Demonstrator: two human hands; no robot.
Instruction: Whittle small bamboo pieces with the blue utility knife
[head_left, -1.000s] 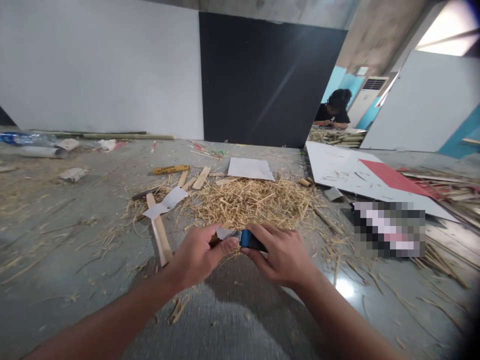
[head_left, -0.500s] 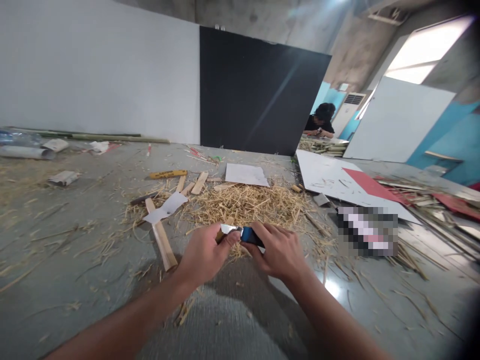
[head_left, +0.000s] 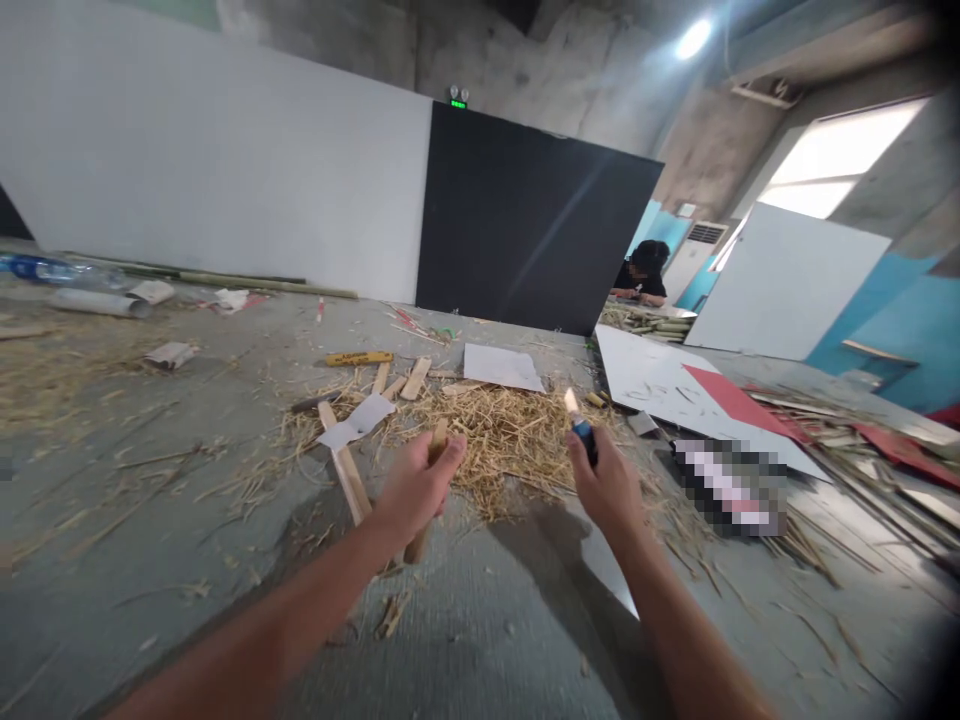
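Observation:
My left hand (head_left: 412,488) is closed around a short wooden strip (head_left: 416,546), whose upper end pokes out above the thumb. Apart from it on the right, my right hand (head_left: 613,492) grips a carving knife (head_left: 582,430) by its dark handle with a blue collar. The pale blade points up and away from me, touching nothing. Beyond and between the hands lies a heap of thin wood shavings (head_left: 517,425) on the grey surface. A longer flat wooden strip (head_left: 351,478) rests left of my left hand, partly under a piece of white paper (head_left: 358,420).
Behind the shavings lie a white sheet (head_left: 502,366), a yellow tube-like packet (head_left: 358,358) and short wood pieces (head_left: 416,378). To the right are a white board (head_left: 645,380), a blurred-out object (head_left: 727,485) and bamboo strips (head_left: 817,400). Another person (head_left: 643,272) sits far back.
The hands have moved apart. The knife has come away from the wooden strip to the right, and its blade now points up. The strip in my left hand stands more upright; the view has tilted up.

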